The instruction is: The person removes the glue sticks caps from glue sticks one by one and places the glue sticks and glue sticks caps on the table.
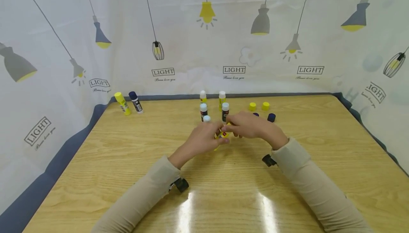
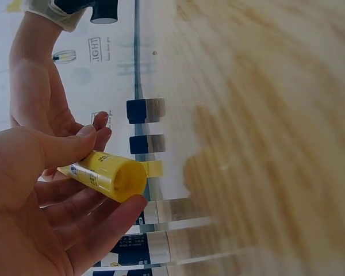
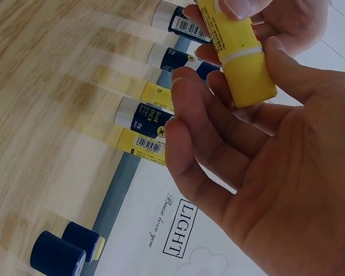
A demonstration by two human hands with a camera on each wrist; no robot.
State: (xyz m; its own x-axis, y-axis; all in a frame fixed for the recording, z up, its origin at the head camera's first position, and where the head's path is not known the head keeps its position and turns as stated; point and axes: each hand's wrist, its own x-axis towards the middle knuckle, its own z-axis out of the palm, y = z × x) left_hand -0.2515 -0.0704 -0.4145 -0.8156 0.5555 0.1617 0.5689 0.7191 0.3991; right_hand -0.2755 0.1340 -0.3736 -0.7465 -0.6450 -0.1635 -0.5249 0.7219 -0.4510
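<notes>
Yellow glue stick (image 3: 233,43): held slantwise between both hands, raised above the worktop (image 1: 223,190), about midway between left and right edges; showing a hollow round base in the left wrist view.
Cap end (image 3: 250,83): yellow, set off from the body by a narrow white band (whether loosened or fully seated, cannot tell).
Left hand (image 1: 206,137): clamped on the body of the glue stick, with thumb on one side and fingers round the other.
Right hand (image 1: 250,124): closed with thumb and fingers about the cap end, just beside the left, remaining fingers loosely bent.
White-topped sticks (image 1: 203,111): standing upright towards the far edge; two yellow sticks (image 1: 222,101) at the back, three navy sticks (image 1: 225,115) nearer (the nearest mostly hidden from the head view).
Loose caps: placed right of that group; two yellow caps (image 1: 266,106) closer to the far edge, two navy caps (image 1: 271,118) in front, one partly covered by the right hand.
Far left corner: occupied by a yellow-capped stick (image 1: 123,103) and a navy-capped stick (image 1: 136,102), upright, side by side, well apart from the rest.
Backdrop (image 1: 191,30): hung behind the far edge, white, printed with lamps.
</notes>
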